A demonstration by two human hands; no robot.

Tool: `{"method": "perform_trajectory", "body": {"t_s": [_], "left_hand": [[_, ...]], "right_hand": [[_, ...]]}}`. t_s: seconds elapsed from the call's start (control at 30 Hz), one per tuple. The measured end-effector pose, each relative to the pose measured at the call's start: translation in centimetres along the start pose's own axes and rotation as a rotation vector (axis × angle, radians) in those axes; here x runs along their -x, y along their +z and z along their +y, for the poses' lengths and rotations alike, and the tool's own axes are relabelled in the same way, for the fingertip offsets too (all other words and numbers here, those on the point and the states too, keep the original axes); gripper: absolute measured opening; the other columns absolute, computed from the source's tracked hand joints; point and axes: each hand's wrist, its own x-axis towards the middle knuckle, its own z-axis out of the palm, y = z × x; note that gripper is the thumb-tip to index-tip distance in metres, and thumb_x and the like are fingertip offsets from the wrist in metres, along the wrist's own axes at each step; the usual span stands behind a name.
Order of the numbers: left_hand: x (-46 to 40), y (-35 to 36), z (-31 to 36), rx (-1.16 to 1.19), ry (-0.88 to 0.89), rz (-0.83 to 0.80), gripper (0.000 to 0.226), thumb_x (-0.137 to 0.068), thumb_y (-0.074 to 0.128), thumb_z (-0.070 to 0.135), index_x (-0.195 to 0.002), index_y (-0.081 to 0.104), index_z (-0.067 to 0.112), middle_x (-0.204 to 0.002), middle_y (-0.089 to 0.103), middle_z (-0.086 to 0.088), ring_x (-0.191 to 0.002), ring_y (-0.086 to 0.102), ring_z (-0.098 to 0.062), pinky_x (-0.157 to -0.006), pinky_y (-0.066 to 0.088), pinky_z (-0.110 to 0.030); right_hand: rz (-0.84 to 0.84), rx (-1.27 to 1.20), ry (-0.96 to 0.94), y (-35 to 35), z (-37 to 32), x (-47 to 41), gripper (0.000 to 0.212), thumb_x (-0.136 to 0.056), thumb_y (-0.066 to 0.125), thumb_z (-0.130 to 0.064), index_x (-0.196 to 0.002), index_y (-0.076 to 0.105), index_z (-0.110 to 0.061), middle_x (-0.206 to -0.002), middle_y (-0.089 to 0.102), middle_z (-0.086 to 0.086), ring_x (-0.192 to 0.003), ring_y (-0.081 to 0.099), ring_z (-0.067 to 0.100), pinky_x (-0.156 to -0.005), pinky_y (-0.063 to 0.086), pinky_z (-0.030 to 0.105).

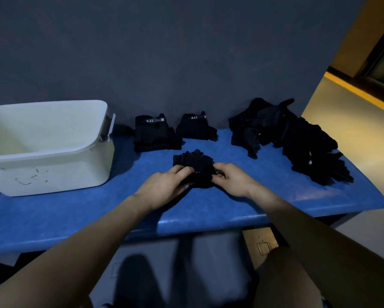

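The left grip (164, 182) and right grip (233, 177) both pinch the black fabric glove bundle (193, 161) at mid-counter (probably a folded pair; the light is dim). If either pinch is slack, the fold could spring open. The blue counter (75, 210) stands against a grey wall (164, 52), with a white plastic tub (53, 152) on its left end.

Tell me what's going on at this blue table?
A person seems to be bundling black gloves on the blue table. The left hand and right hand both grip a glove bundle lying mid-table, its fingers fanned away from the person. At the back sit one folded 5.11-labelled stack and a second labelled stack. A loose glove pile lies to the right, and a white plastic tub stands to the left.
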Motion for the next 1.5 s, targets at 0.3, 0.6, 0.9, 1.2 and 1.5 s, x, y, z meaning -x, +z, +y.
{"method": "perform_trajectory", "body": {"t_s": [0.3, 0.6, 0.9, 1.2, 1.5], "left_hand": [[-0.6, -0.7, 0.1, 0.342, -0.004, 0.1, 0.027, -0.089, 0.061, 0.025, -0.114, 0.055, 0.015, -0.118, 0.05, 0.004, -0.097, 0.057, -0.017, -0.085, 0.048, -0.032], [-2.0, -0.5, 0.3, 0.901, -0.496, 0.057, 0.019, -0.085, 0.068, 0.027, -0.083, 0.053, 0.015, -0.081, 0.059, -0.005, -0.075, 0.056, -0.017, -0.066, 0.043, -0.024], [-2.8, 0.4, 0.9, 0.48, -0.633, 0.107, 0.036, -0.086, 0.063, 0.039, -0.099, 0.049, 0.008, -0.093, 0.055, -0.005, -0.085, 0.054, -0.023, -0.069, 0.045, -0.034], [-1.4, 0.1, 1.2, 0.404, -0.67, 0.102, 0.031, -0.083, 0.068, 0.024, -0.108, 0.053, 0.012, -0.12, 0.044, -0.008, -0.104, 0.055, -0.029, -0.085, 0.046, -0.036], [-3.4, -1.5, 1.2, 0.623, -1.003, -0.152, 0.048, -0.087, 0.065, 0.033, -0.114, 0.056, -0.005, -0.11, 0.064, -0.02, -0.104, 0.062, -0.033, -0.085, 0.049, -0.037]], "right_hand": [[0.172, 0.047, -0.099, 0.9, -0.2, 0.3, 0.044, -0.081, 0.073, -0.025, -0.119, 0.051, -0.021, -0.109, 0.058, -0.008, -0.101, 0.055, 0.009, -0.084, 0.045, 0.021], [0.116, -0.228, 0.09, 0.8, -0.9, -0.6, 0.013, -0.094, 0.056, -0.025, -0.083, 0.057, -0.018, -0.086, 0.065, 0.003, -0.083, 0.063, 0.018, -0.073, 0.051, 0.031], [0.261, 0.114, 0.251, 2.0, -0.9, -2.0, 0.027, -0.091, 0.058, -0.036, -0.089, 0.04, -0.017, -0.078, 0.048, -0.001, -0.075, 0.052, 0.02, -0.067, 0.043, 0.035], [0.213, 0.271, 0.205, 1.4, -1.5, -1.2, 0.027, -0.088, 0.064, -0.028, -0.105, 0.048, -0.013, -0.113, 0.046, 0.005, -0.106, 0.05, 0.025, -0.087, 0.046, 0.038], [0.13, -0.003, 0.554, 0.5, -3.4, -2.2, 0.036, -0.085, 0.07, -0.027, -0.105, 0.05, -0.004, -0.104, 0.053, 0.009, -0.102, 0.055, 0.026, -0.075, 0.042, 0.028]]}}
